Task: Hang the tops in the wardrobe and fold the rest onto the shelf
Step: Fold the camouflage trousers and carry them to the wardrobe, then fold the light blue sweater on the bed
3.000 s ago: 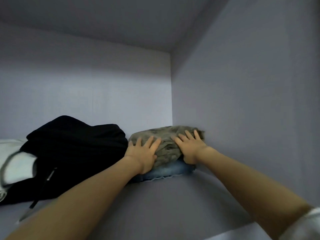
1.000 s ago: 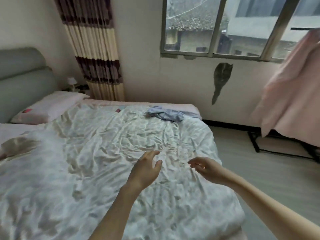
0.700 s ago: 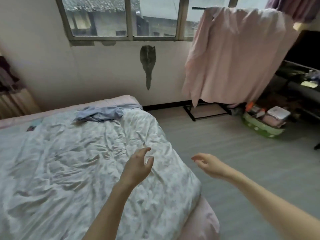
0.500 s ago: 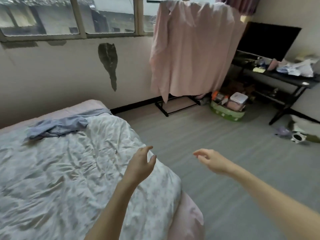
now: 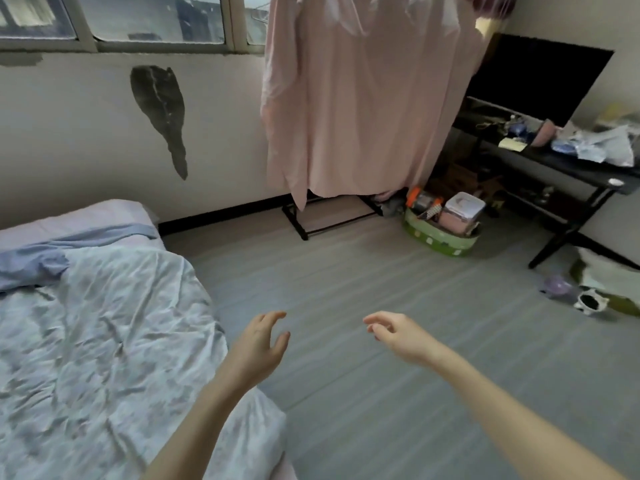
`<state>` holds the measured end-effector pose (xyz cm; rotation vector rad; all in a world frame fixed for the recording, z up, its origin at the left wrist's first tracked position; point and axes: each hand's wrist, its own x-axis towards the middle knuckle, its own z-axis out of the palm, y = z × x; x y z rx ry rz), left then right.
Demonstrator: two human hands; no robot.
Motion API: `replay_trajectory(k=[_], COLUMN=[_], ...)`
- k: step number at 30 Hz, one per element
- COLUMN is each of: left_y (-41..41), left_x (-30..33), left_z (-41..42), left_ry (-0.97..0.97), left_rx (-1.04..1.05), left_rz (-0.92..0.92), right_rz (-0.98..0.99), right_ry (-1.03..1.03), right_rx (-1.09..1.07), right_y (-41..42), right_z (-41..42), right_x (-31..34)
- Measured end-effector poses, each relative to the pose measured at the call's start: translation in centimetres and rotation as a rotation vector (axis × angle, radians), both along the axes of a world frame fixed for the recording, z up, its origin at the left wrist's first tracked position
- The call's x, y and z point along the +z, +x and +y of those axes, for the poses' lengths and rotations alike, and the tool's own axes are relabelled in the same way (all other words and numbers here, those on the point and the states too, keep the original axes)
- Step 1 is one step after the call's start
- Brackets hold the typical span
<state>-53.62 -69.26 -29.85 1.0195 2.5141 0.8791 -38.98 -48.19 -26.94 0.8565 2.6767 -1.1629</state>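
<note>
Floor (image 5: 346,341): we see grey planks filling the middle and right of the view, running from the wall to the bottom edge.
Bed (image 5: 86,358): it takes up the left side under a crumpled pale floral cover; its near corner reaches the lower middle of the view.
Pink sheet (image 5: 360,98): we see a large pink cloth hanging in front of the window, its lower edge above the black feet of a rack on the floor.
Window (image 5: 138,22): it runs along the top left, and only its lower panes and sill are in view.
Black table (image 5: 554,168): it stands at the right wall with a dark screen (image 5: 540,77) on it, and papers and small items are scattered on its top.
Wall mark (image 5: 159,109): we note a dark patch on the plaster under the window, tapering downward.
Blue garment (image 5: 52,251): the task's piece that we can see lies crumpled at the far end of the bed, at the left edge, well apart from both hands.
Green basket (image 5: 443,237): it sits on the floor between the rack and the table, filled with boxes and packets.
Left hand (image 5: 258,344): we hold it in the air over the bed's near corner, fingers apart and loosely curved, gripping nothing.
Right hand (image 5: 398,334): we hold it over the bare floor beside the left, fingers loose and slightly bent, spread a little, gripping nothing.
Small items (image 5: 571,292): a purple object and a black-and-white one lie on the floor near the table leg; we cannot tell what they are.
</note>
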Motion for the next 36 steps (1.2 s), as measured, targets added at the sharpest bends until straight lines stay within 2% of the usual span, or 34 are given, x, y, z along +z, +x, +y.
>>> replay_trajectory(k=[6, 11, 19, 26, 32, 36], left_y=[-3.1, -6.2, -19.7, -33.9, -42.4, -46.1], left_x=[1.3, 3.0, 2.9, 3.3, 3.5, 1.6], left_z=[17.0, 23.6, 16.6, 10.7, 4.4, 0.8], left_ry=[0.041, 0.075, -0.028, -0.071, -0.060, -0.059], left_rx=[0.022, 0.039, 0.376, 0.621, 0.831, 0.983], left_rz=[0.011, 0.041, 0.045, 0.183, 0.200, 0.132], right_rz=[0.020, 0.066, 0.074, 0.138, 0.272, 0.272], right_ry=[0.009, 0.036, 0.111, 0.377, 0.495, 0.500], right_rx=[-0.025, 0.013, 0.486, 0.658, 0.836, 0.999], right_y=[-1.8, -8.0, -26.8, -45.3, -58.5, -65.8], right_z=[14.2, 20.4, 16.3, 11.3, 4.0, -0.2], right_x=[1.5, 2.6, 3.0, 2.5, 2.6, 0.8])
